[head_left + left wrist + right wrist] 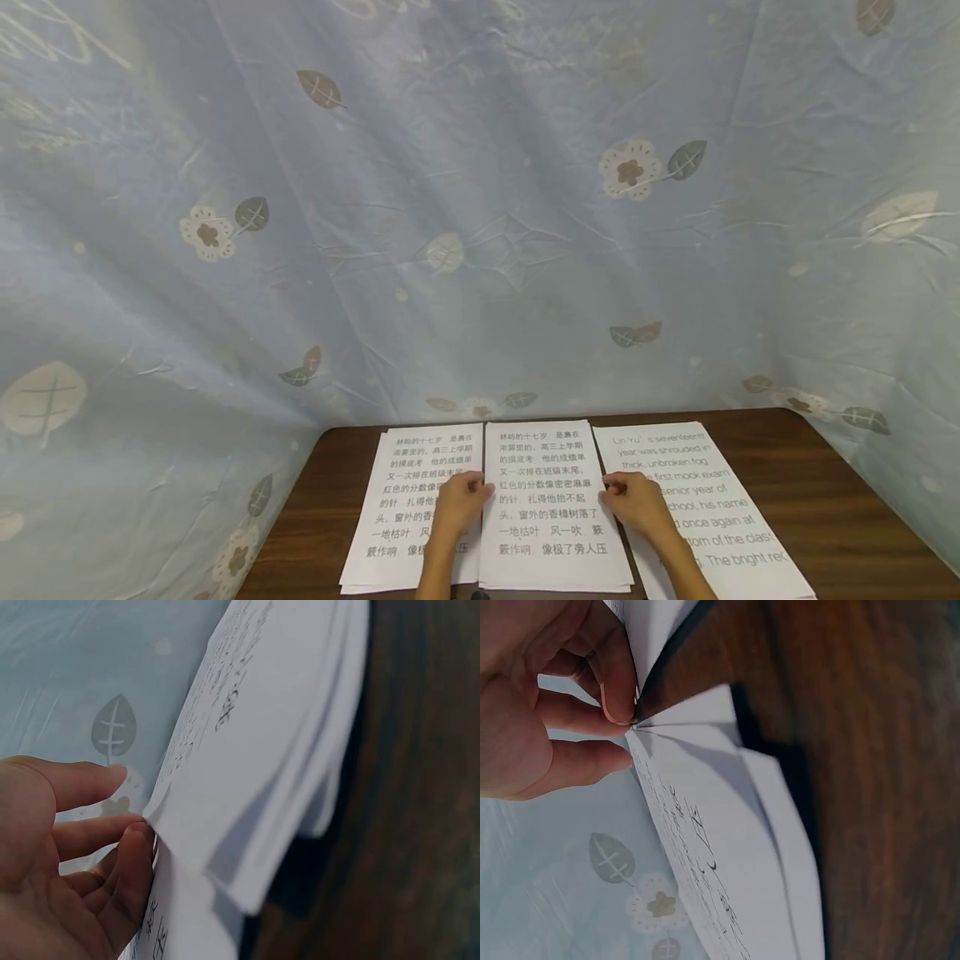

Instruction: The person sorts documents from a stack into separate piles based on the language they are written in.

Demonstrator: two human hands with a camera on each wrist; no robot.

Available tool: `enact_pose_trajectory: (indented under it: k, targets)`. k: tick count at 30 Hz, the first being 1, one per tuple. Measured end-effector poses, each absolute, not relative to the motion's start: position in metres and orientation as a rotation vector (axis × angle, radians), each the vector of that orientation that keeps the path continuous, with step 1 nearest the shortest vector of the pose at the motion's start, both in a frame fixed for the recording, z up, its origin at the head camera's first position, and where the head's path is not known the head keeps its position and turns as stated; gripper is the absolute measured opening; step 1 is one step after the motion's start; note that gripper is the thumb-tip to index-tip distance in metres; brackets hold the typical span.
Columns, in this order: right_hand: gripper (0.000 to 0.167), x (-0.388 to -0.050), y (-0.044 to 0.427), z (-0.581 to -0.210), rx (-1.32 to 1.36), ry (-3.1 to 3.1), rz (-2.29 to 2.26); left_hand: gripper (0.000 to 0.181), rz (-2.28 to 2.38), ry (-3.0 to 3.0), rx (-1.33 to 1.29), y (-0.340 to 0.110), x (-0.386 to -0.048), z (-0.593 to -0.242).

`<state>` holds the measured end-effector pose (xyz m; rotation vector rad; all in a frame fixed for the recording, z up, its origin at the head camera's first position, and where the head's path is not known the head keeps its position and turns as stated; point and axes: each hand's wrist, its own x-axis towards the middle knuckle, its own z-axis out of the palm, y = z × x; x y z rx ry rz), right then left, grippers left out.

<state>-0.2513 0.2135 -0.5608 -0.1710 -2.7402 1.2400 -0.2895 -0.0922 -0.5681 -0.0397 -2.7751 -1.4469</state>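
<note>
Three stacks of printed paper lie side by side in the head view: a left stack (375,517) and a middle stack (555,571) with Chinese text, and a right stack (720,500) with English text. My left hand (459,507) is at the middle stack's left edge; in the left wrist view that hand (75,855) touches a paper edge (247,750) with its fingertips, thumb apart. At the middle stack's right edge is my right hand (641,508). The right wrist view shows this hand (562,712) with fingertips against the sheets' edge (720,817); some sheet corners are spread.
A dark brown wooden table (847,517) bears the stacks. Behind it and at both sides hangs a pale blue cloth (525,317) with leaves and flowers. A small dark object (480,595) shows at the bottom edge, between the forearms.
</note>
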Motion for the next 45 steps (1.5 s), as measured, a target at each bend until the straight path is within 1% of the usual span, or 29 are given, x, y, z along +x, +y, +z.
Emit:
enact_pose_trajectory:
  k: [4, 13, 20, 25, 45]
  targets:
    - [0.035, -0.253, 0.213, -0.561, -0.174, -2.748, 1.221, 0.043, -1.404, -2.784, -0.052, -0.09, -0.291, -0.57]
    - [0.035, -0.253, 0.213, -0.558, -0.171, -2.742, 1.241, 0.041, -1.437, -2.765, -0.029, -0.088, -0.287, -0.561]
    - [0.04, -0.251, 0.212, -0.557, -0.199, -2.681, 1.426, 0.037, -1.528, -2.686, -0.049, -0.086, -0.284, -0.56]
    - [0.043, -0.249, 0.212, -0.554, -0.207, -2.636, 1.543, 0.037, -1.55, -2.657, -0.052, -0.085, -0.284, -0.56]
    - [0.043, -0.248, 0.21, -0.549, -0.214, -2.632, 1.56, 0.038, -1.599, -2.627, -0.04, -0.087, -0.286, -0.56]
